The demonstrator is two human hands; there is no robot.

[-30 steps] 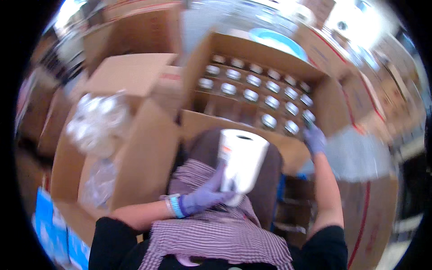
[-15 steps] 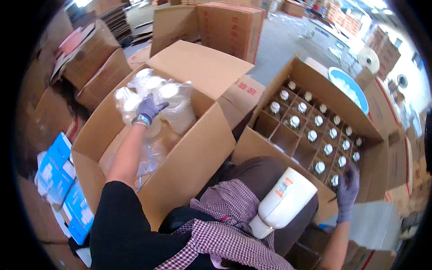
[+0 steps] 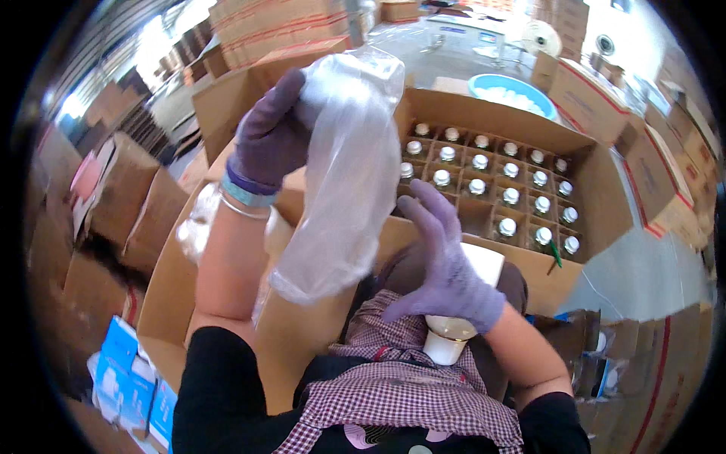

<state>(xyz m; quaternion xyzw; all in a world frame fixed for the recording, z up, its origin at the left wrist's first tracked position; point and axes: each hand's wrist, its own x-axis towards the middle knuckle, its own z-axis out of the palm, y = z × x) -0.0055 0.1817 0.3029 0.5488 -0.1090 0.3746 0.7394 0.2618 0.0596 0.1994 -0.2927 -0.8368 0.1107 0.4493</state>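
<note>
My left hand (image 3: 268, 144), in a purple-grey glove, is closed on the upper end of a white bottle in a clear plastic bag (image 3: 344, 181) and holds it up, tilted. My right hand (image 3: 446, 265), gloved alike, is open with its fingers spread, just right of the bagged bottle and apart from it. Beneath this hand a white bottle with a gold ring (image 3: 488, 261) lies across my lap, partly hidden. An open carton (image 3: 306, 340) stands at my left, with more bagged pieces (image 3: 200, 223) inside, mostly hidden by my arm.
At the right, a divided carton (image 3: 522, 125) holds several bottles with silvery caps (image 3: 479, 162). A thin green strip (image 3: 556, 255) hangs at its near edge. Behind it stands a blue basin (image 3: 514, 89) of white pieces. Blue printed boxes (image 3: 121, 378) are at the lower left.
My left hand has lifted the bagged bottle out of the left carton. My right hand has come from the divided carton's near right corner toward the middle. The view has turned right.
</note>
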